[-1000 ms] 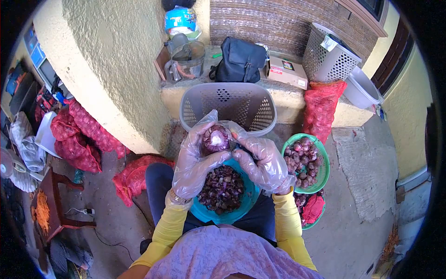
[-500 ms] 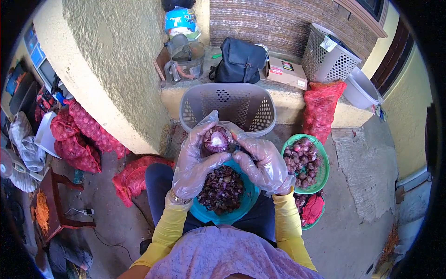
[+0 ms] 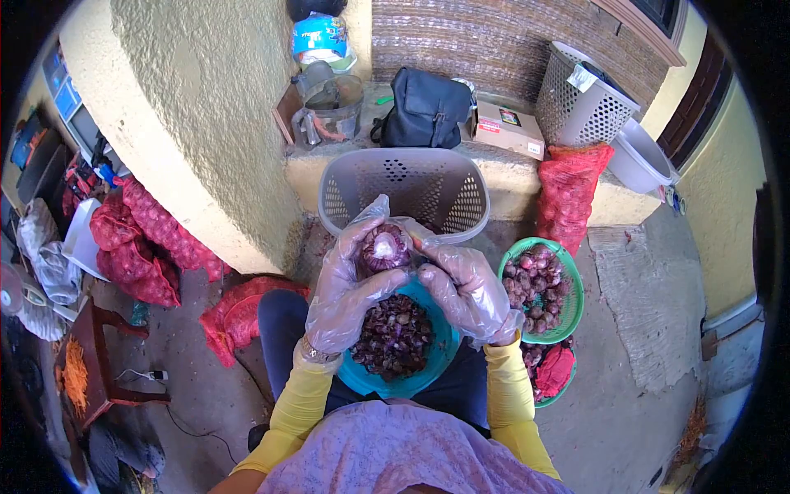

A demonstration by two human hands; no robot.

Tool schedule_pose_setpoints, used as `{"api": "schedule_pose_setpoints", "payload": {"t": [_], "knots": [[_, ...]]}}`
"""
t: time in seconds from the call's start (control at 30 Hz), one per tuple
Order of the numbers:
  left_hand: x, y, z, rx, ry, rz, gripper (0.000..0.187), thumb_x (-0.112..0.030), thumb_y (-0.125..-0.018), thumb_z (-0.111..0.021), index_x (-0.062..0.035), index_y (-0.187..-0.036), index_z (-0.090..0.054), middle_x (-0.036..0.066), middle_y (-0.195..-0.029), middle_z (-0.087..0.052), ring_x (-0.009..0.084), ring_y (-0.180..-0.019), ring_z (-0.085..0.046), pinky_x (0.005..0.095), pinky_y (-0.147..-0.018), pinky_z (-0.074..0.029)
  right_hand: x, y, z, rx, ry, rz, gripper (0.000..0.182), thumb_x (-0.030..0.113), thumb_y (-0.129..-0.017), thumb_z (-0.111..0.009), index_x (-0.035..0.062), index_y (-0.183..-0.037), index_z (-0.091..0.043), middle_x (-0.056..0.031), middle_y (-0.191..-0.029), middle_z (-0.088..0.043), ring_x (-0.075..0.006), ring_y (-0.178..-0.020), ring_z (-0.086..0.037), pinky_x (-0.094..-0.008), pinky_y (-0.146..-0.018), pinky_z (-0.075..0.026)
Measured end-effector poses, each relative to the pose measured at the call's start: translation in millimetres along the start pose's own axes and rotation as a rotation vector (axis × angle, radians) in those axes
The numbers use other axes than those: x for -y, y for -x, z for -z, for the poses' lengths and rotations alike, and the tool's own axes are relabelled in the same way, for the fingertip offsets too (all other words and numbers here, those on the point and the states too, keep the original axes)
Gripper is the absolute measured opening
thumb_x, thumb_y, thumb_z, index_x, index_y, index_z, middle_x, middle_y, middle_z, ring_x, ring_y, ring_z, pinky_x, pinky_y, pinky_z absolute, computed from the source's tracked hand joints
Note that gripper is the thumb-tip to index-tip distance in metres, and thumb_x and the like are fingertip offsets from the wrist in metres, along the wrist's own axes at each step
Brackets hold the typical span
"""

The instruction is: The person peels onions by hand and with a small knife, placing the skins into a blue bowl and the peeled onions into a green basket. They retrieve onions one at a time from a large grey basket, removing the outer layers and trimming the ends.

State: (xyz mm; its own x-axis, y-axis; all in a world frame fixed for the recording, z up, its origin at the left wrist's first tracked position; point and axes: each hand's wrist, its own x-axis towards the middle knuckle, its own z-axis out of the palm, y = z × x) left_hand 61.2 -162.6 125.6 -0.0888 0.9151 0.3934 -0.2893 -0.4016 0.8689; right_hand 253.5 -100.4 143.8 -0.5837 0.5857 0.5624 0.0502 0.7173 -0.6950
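My left hand (image 3: pixel 346 272), in a clear plastic glove, is closed around a red onion (image 3: pixel 385 249). A pale, cut-looking end of the onion faces up. My right hand (image 3: pixel 466 288), gloved the same way, is curled at the onion's right side, its fingertips against or very near it. Whatever its fingers may pinch is hidden. Under both hands, a teal basin (image 3: pixel 451 350) sits between my legs, filled with dark purple onion skins and trimmings (image 3: pixel 391 333).
A grey perforated basket (image 3: pixel 403 156) stands just ahead. To the right are a green basket of onions (image 3: pixel 581 288) and a lower basket with red cloth (image 3: pixel 555 370). Red mesh sacks (image 3: pixel 569 193) lie on both sides. A backpack (image 3: pixel 424 107) rests on the ledge.
The right thumb has shifted slightly, and the dark bit beside it at the onion's edge no longer shows. My left hand keeps its hold on the onion.
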Motion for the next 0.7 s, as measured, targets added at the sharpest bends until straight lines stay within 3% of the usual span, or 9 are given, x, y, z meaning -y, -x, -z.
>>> {"api": "schedule_pose_setpoints", "payload": {"t": [0.2, 0.5, 0.6, 0.67, 0.7], "knots": [[-2.2, 1.9, 0.6, -0.021, 0.022, 0.049, 0.066, 0.007, -0.089, -0.074, -0.0008, -0.149, -0.047, 0.016, -0.159, -0.042, 0.0228, -0.136, -0.052, 0.0360, -0.115, -0.045, 3.6, -1.4, -1.2, -0.017, -0.008, 0.040, 0.040, 0.010, -0.099, -0.066, -0.0027, -0.136, -0.062, -0.0250, -0.110, -0.073, -0.0399, -0.099, -0.073, -0.0418, -0.088, -0.055], [-1.3, 1.3, -2.4, -0.003, 0.160, 0.103, 0.064, 0.004, -0.092, -0.072, -0.0003, -0.150, -0.045, 0.015, -0.153, -0.047, 0.0220, -0.135, -0.054, 0.0404, -0.113, -0.049, -8.5, 0.6, -2.0, 0.006, -0.047, -0.027, 0.038, 0.005, -0.102, -0.058, -0.0045, -0.138, -0.060, -0.0227, -0.135, -0.068, -0.0319, -0.121, -0.069, -0.0385, -0.104, -0.051], [-1.3, -0.5, -5.2, 0.005, 0.268, 0.132, 0.063, 0.003, -0.093, -0.070, -0.0005, -0.151, -0.044, 0.014, -0.151, -0.049, 0.0222, -0.134, -0.055, 0.0397, -0.113, -0.049, -12.9, 6.5, -3.4, 0.005, -0.032, -0.082, 0.040, 0.005, -0.102, -0.058, -0.0048, -0.141, -0.058, -0.0237, -0.136, -0.067, -0.0341, -0.121, -0.069, -0.0394, -0.104, -0.051], [2.3, 1.0, -3.8, -0.046, 0.394, 0.184, 0.064, 0.003, -0.094, -0.068, -0.0012, -0.153, -0.043, 0.012, -0.146, -0.052, 0.0220, -0.132, -0.056, 0.0392, -0.113, -0.049, -2.9, 3.0, -5.2, -0.058, -0.068, 0.058, 0.044, 0.013, -0.100, -0.065, -0.0045, -0.140, -0.058, -0.0284, -0.129, -0.067, -0.0439, -0.120, -0.066, -0.0448, -0.103, -0.051], [1.6, 1.6, -4.7, -0.045, 0.395, 0.185, 0.064, 0.003, -0.094, -0.068, -0.0012, -0.153, -0.043, 0.012, -0.146, -0.052, 0.0220, -0.132, -0.056, 0.0392, -0.113, -0.049, -0.4, 3.2, -4.0, -0.059, -0.067, 0.056, 0.044, 0.013, -0.100, -0.065, -0.0045, -0.140, -0.058, -0.0284, -0.129, -0.067, -0.0439, -0.120, -0.066, -0.0448, -0.103, -0.051]]}}
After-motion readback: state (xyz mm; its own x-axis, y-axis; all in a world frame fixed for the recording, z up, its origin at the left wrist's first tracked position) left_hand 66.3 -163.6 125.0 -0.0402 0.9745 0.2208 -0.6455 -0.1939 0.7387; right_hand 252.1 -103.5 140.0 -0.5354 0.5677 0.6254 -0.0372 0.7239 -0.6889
